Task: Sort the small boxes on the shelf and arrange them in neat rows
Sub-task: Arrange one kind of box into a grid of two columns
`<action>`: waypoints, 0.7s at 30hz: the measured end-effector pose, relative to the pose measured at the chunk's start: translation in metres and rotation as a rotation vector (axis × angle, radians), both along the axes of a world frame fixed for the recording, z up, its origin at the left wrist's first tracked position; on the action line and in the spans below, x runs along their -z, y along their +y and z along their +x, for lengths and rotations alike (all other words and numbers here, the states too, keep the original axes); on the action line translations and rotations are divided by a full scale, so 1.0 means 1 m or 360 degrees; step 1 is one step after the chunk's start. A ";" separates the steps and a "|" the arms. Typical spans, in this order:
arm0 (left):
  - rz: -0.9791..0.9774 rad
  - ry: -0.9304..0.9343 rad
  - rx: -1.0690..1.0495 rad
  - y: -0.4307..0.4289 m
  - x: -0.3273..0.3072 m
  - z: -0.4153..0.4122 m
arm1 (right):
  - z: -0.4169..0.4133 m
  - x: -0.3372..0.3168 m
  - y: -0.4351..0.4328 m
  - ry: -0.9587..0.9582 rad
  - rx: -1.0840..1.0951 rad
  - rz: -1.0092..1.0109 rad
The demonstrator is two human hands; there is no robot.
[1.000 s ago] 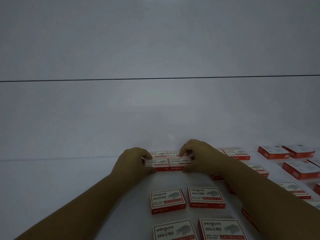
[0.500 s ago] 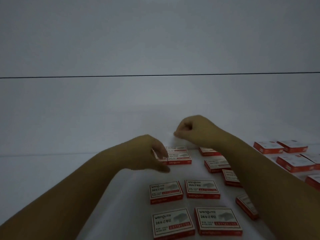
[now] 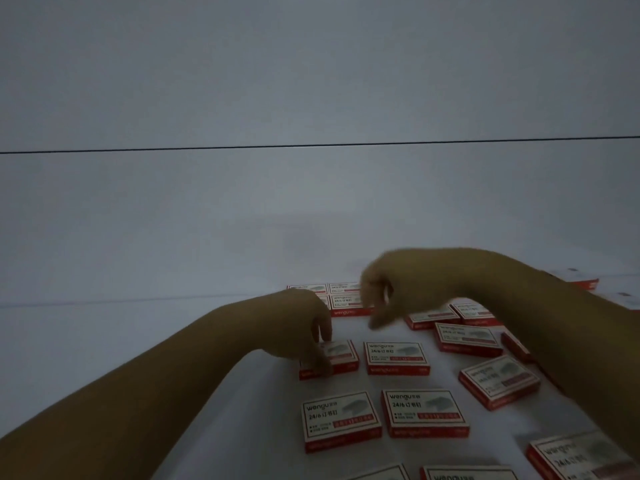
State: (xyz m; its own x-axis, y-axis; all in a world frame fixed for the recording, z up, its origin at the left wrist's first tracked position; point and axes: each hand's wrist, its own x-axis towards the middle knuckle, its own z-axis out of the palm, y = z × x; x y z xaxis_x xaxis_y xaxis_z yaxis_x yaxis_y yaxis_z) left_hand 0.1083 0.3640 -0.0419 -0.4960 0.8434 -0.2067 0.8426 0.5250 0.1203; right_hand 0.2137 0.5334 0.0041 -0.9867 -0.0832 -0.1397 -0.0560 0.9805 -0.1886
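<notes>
A white shelf (image 3: 214,427) holds many small red and white boxes, all lying flat. Two boxes (image 3: 396,358) sit side by side in a row. Behind them are four more (image 3: 346,301). To their right, loose boxes (image 3: 498,381) lie crooked.

Left hand (image 3: 304,327) half hides a box (image 3: 341,356)

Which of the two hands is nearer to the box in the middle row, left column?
Left. The left hand has its fingers resting on that middle-left box. The right hand is raised, further back and to the right, apart from it.
</notes>
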 end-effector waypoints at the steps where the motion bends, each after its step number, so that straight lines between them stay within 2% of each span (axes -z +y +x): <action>1: 0.0068 0.0068 -0.0006 -0.003 0.004 -0.004 | 0.005 0.010 0.003 -0.0166 0.0025 0.0124; 2: 0.0131 0.0142 -0.0025 -0.007 0.007 -0.007 | 0.009 0.019 0.007 -0.0274 0.0060 0.0206; 4: 0.0266 0.0235 -0.0063 -0.015 0.012 -0.014 | 0.016 0.036 0.013 -0.0266 0.0083 0.0280; 9: 0.0583 0.0389 -0.0236 -0.020 0.026 -0.022 | 0.009 0.050 0.010 0.0227 0.0059 0.0200; 12: 0.0712 0.0469 -0.0339 -0.021 0.035 -0.025 | -0.005 0.055 0.004 0.0423 0.0057 0.0227; 17: 0.0662 0.0402 -0.0533 -0.027 0.046 -0.028 | -0.015 0.069 0.005 0.0615 0.0151 0.0187; 21: 0.0800 0.0303 -0.0563 -0.029 0.049 -0.028 | -0.017 0.077 0.007 0.0702 0.0261 0.0145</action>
